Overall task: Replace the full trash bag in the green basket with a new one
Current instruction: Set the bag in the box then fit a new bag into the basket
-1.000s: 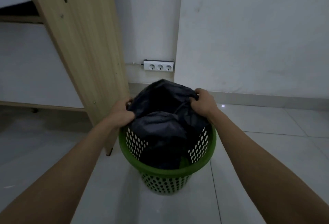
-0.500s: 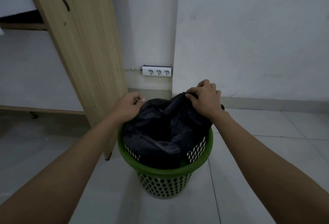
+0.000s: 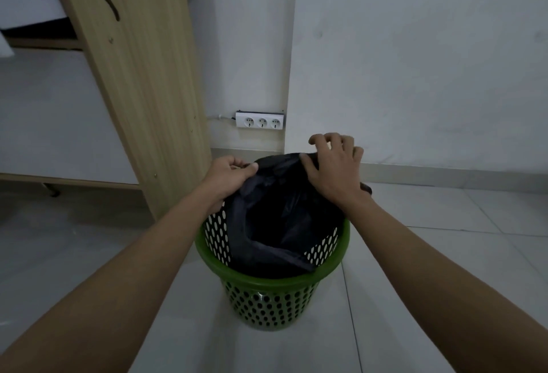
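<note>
Two bare forearms reach in from the lower corners toward a green perforated basket (image 3: 271,283) that stands upright on the pale tiled floor (image 3: 444,254). A black trash bag (image 3: 275,224) sits inside the basket with its mouth open; its near edge sags below the rim, and its far edge is raised above the rim. The left hand (image 3: 229,177) pinches the bag's far left edge between thumb and curled fingers. The right hand (image 3: 335,165) lies spread over the bag's far right edge, thumb on the plastic, fingers loosely bent and clasping nothing that shows. Behind the basket to the left rises a slanted wooden side panel (image 3: 142,76). A white three-socket power strip (image 3: 261,120) is mounted low on the wall (image 3: 415,61).
</note>
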